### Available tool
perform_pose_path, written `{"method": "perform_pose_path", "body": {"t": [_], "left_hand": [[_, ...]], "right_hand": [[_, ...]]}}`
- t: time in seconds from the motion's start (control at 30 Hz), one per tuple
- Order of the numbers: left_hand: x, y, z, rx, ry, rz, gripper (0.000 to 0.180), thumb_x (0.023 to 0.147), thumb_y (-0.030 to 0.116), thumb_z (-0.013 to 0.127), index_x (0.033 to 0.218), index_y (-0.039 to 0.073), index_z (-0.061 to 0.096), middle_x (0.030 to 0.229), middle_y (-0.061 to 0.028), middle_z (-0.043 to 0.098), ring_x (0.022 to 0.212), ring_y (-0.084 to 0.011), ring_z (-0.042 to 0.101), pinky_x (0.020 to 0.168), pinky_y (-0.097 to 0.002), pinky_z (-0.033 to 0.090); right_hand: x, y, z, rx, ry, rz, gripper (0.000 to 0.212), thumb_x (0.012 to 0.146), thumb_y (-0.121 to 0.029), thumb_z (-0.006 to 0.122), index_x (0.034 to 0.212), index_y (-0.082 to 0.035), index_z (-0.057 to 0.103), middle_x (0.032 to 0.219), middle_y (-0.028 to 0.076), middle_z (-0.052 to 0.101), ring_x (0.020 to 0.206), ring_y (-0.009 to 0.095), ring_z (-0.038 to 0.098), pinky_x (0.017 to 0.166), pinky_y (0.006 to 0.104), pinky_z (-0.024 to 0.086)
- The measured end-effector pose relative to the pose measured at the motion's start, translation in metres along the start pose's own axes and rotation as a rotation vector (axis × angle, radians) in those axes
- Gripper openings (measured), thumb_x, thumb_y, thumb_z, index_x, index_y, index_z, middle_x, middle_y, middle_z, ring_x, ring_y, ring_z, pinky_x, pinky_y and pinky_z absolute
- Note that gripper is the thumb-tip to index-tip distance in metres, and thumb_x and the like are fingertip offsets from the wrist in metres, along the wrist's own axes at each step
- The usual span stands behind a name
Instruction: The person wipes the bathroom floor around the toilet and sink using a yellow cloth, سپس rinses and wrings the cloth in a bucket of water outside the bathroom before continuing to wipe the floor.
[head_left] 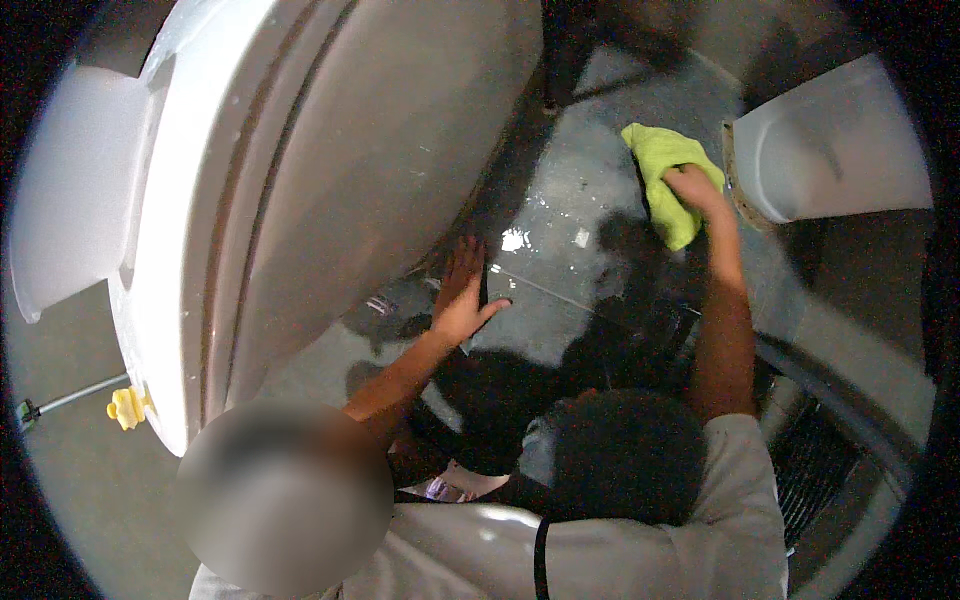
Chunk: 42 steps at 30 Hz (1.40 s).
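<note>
Grey tiled floor (570,205) was the biggest surface, glossy with wet patches. Large white curved-sided tub-like fixture (400,120) took up the left; smaller white fixture base (840,150) stood on the right, brownish grime along its floor joint. Yellow-green cloth (658,150) lay crumpled on the floor between them, just beside the right-hand base.

Left hand (462,300): empty, palm down on the floor near the tub-like fixture's foot, thumb spread. Right hand (692,188): curled into the cloth's middle, fingertips hidden; couldn't tell clamped or just pressing. Smallest item: lobed yellow piece (127,409) at the tub-like fixture's left edge, well apart from both hands.

Handling, my read: cloth was light, soft, limp, not fragile, probably damp and slick on wet tile. Best hold was the bunched middle; a corner would've let it trail.
</note>
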<state>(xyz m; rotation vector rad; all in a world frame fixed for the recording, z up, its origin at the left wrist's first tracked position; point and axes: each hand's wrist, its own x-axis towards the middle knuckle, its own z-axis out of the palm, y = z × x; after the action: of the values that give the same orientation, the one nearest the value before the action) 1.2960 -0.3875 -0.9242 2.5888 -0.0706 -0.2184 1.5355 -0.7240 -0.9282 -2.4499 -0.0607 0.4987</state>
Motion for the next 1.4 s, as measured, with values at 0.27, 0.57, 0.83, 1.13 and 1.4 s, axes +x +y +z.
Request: {"method": "perform_pose_path", "body": {"t": [0.27,0.57,0.83,1.13,1.4], "left_hand": [[-0.008,0.004,0.002,0.175,-0.146,-0.070,0.099,0.065,0.044,0.069,0.135,0.001,0.014,0.142,-0.0181,0.011,0.132,-0.0329,0.011,0.105,-0.0462,0.015],[-0.001,0.015,0.000,0.173,-0.191,-0.101,0.099,0.065,0.042,0.069,0.135,0.000,0.014,0.142,-0.0176,0.010,0.132,-0.0322,0.009,0.105,-0.0459,0.015],[-0.009,0.005,0.004,0.039,-0.171,-0.090,0.102,0.061,0.042,0.071,0.135,0.000,0.014,0.142,-0.0175,0.010,0.132,-0.0322,0.010,0.106,-0.0438,0.015],[-0.023,0.005,-0.003,-0.012,-0.320,-0.391,0.099,0.065,0.039,0.070,0.135,0.000,0.012,0.142,-0.0177,0.010,0.132,-0.0320,0.010,0.105,-0.0436,0.018],[-0.062,-0.005,-0.005,-0.118,-0.055,-0.182,0.060,0.077,0.013,0.059,0.128,0.001,0.031,0.135,-0.0182,0.029,0.126,-0.0325,0.026,0.103,-0.0414,0.024]], "right_hand": [[-0.009,0.002,0.142,-0.432,0.473,-0.487,0.019,0.072,-0.017,0.057,0.088,-0.008,0.064,0.087,0.016,0.062,0.086,0.031,0.058,0.076,0.0419,0.044],[0.004,-0.094,0.070,0.085,-0.385,-0.151,0.048,0.068,-0.041,0.060,0.098,-0.003,0.062,0.100,0.019,0.060,0.091,0.034,0.058,0.084,0.0382,0.043],[-0.022,-0.117,0.151,-0.380,-0.198,-0.602,0.073,0.063,-0.059,0.059,0.116,-0.010,0.051,0.123,0.017,0.046,0.114,0.035,0.042,0.097,0.0435,0.030],[-0.075,-0.107,0.208,0.034,0.160,-0.701,0.038,0.079,-0.033,0.049,0.107,-0.008,0.051,0.107,0.014,0.051,0.107,0.032,0.042,0.096,0.0432,0.026],[-0.099,-0.124,0.134,0.028,0.022,-0.672,0.032,0.075,-0.027,0.058,0.097,-0.004,0.056,0.093,0.010,0.058,0.089,0.031,0.054,0.084,0.0443,0.040]]}}
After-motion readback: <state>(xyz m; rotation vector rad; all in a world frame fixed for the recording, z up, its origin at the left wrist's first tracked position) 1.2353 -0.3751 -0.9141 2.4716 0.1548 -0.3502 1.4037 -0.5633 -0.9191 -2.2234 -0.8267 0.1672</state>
